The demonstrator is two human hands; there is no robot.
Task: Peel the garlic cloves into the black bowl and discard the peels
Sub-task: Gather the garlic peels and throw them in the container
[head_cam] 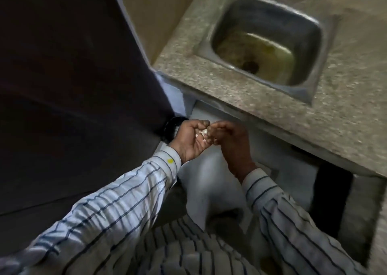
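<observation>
My left hand [191, 141] is cupped palm-up below the counter's front edge, with several white garlic peels [202, 134] lying in the palm and its fingers curled over them. My right hand [229, 139] comes in from the right. Its bunched fingertips press into the left palm at the peels, and they seem to pinch some. A dark round rim [172, 124], part of some container, shows just behind my left wrist; most of it is hidden. No black bowl or whole garlic clove can be made out.
A speckled stone counter [345, 111] runs across the upper right with a steel sink [263, 42] set into it. A tall dark appliance [69, 82] fills the left side. White cabinet fronts [211, 182] and a dark gap [333, 203] lie under the counter.
</observation>
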